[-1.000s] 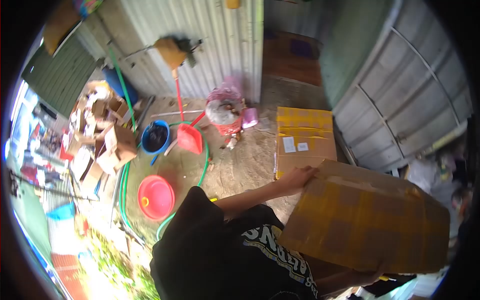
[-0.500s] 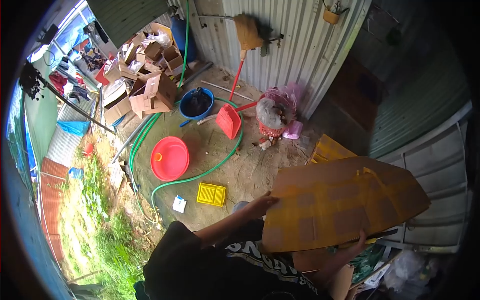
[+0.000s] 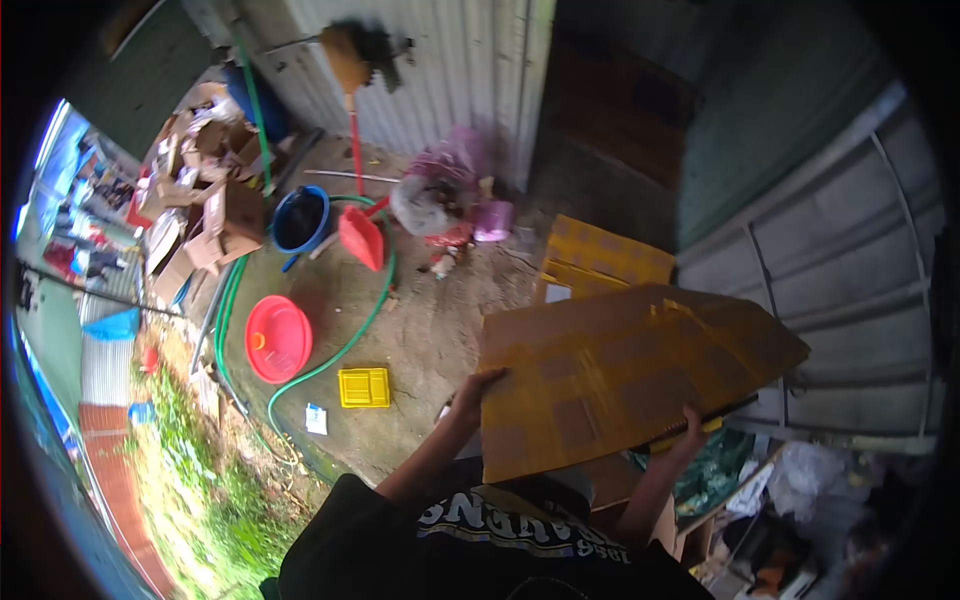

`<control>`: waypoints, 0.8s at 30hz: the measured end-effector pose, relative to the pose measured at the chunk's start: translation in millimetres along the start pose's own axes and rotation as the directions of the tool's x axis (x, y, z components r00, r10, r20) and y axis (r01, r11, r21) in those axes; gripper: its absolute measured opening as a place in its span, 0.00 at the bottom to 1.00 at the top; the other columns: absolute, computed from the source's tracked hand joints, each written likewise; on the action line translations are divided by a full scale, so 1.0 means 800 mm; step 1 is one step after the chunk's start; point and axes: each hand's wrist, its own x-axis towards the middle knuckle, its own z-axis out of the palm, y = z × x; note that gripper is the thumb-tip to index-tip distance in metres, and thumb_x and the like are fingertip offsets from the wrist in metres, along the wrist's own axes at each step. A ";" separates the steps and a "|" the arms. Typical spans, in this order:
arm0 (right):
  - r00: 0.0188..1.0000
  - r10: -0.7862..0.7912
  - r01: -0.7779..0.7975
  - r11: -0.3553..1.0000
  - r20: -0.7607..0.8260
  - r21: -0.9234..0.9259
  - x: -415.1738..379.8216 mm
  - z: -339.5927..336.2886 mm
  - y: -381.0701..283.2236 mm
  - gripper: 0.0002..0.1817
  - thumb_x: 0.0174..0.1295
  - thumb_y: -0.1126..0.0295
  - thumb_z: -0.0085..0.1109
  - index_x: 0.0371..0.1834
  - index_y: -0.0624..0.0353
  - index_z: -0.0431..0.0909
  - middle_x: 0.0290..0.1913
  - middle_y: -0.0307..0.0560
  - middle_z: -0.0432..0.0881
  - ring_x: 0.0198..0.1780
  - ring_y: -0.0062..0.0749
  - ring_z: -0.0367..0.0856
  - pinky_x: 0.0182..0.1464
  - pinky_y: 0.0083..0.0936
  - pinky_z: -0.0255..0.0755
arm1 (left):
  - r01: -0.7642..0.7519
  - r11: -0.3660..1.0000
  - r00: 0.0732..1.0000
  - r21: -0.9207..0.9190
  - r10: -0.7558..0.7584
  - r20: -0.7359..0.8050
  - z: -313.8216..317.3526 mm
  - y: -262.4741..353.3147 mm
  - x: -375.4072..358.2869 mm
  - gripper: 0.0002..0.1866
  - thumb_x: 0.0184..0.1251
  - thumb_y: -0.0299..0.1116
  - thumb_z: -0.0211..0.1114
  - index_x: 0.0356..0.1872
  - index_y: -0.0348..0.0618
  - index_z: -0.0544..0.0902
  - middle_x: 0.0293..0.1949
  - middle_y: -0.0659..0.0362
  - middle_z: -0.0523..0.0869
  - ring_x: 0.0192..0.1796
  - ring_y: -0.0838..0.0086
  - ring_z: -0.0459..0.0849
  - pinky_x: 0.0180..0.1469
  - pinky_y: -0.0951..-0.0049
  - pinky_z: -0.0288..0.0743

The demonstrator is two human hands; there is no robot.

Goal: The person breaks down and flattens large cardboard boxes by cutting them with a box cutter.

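A large flat sheet of cardboard [image 3: 620, 375], crossed with bands of yellow tape, is held in front of my body. My left hand [image 3: 476, 394] grips its left edge, with the fingers partly hidden at the rim. Along the lower right edge, my right hand [image 3: 688, 436] grips the same sheet, and some fingers are out of sight beneath it. Behind the sheet, a second yellow-taped cardboard piece [image 3: 605, 252] rests near the metal wall, partly covered by the one I hold.
A red basin [image 3: 280, 350], a yellow tray [image 3: 364, 388] and a green hose [image 3: 330, 362] lie on the ground. Further back are a blue basin [image 3: 300, 220], a red dustpan [image 3: 360, 238] and heaped cardboard boxes [image 3: 228, 222]. Plastic bags [image 3: 805, 478] sit at lower right.
The view has swung to the right, so the surroundings shift left. Both hands keep hold of the cardboard sheet, and more of the second taped piece shows behind it.
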 end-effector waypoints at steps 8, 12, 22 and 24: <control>0.978 0.162 -0.138 0.975 -0.133 0.175 0.068 -0.012 0.014 0.32 0.44 0.78 0.57 0.56 0.55 0.59 0.48 0.44 0.67 0.49 0.36 0.68 0.49 0.31 0.65 | 0.031 0.999 0.997 -0.034 -0.033 -0.076 0.053 0.004 0.086 0.19 0.55 0.29 0.56 0.49 0.35 0.70 0.43 0.48 0.77 0.43 0.59 0.79 0.48 0.61 0.75; 0.980 0.126 -0.081 0.960 -0.152 0.269 0.083 -0.006 0.040 0.30 0.46 0.78 0.56 0.56 0.57 0.59 0.48 0.44 0.67 0.49 0.35 0.68 0.50 0.31 0.65 | -0.042 0.976 0.999 0.213 0.047 -0.018 0.079 0.046 0.145 0.21 0.54 0.31 0.57 0.49 0.34 0.70 0.43 0.48 0.78 0.42 0.60 0.80 0.47 0.63 0.76; 0.881 0.350 -0.277 0.927 -0.318 0.255 0.196 -0.065 0.425 0.20 0.52 0.76 0.59 0.48 0.57 0.64 0.34 0.38 0.71 0.27 0.22 0.70 0.27 0.18 0.66 | -0.249 0.646 0.964 0.722 0.234 0.123 -0.089 0.092 0.438 0.35 0.51 0.18 0.56 0.62 0.49 0.56 0.55 0.55 0.69 0.54 0.69 0.71 0.53 0.70 0.70; 0.856 0.392 -0.348 0.919 -0.336 0.185 0.222 -0.101 0.561 0.18 0.52 0.75 0.59 0.44 0.54 0.64 0.27 0.34 0.68 0.22 0.18 0.64 0.24 0.18 0.61 | -0.164 0.464 0.957 0.871 0.290 0.025 -0.187 0.084 0.513 0.35 0.52 0.19 0.57 0.63 0.50 0.56 0.51 0.58 0.72 0.50 0.73 0.73 0.49 0.73 0.70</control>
